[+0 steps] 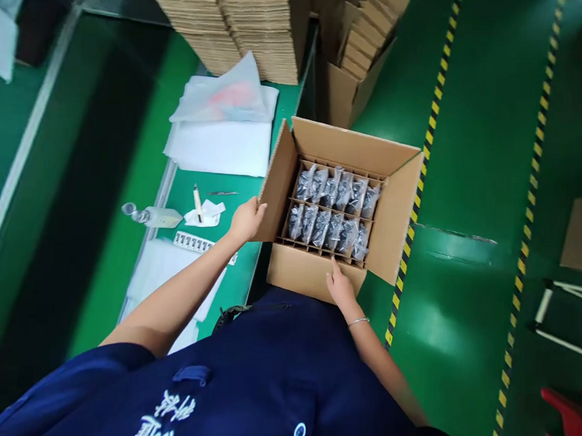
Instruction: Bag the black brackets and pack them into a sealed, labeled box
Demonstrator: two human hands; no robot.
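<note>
An open cardboard box (393,210) stands in front of me with its flaps spread outward. Inside, cardboard dividers (330,207) split it into cells. Two rows of dark items in clear plastic bags (321,227) stand in the cells; what the items are I cannot make out. My left hand (248,219) grips the edge of the left flap (277,185), thumb on the near side. Over the near flap (293,267), my right hand (342,287) points its index finger at the near row's edge, other fingers curled, holding nothing.
Left of the box is a green-topped table (241,241) with white sheets (221,146), a clear bottle (161,218), a pale-handled tool (197,203) and a white slotted strip (192,242). Stacked flat cardboard (242,27) and another carton (346,94) stand behind. Striped tape (433,115) marks the floor.
</note>
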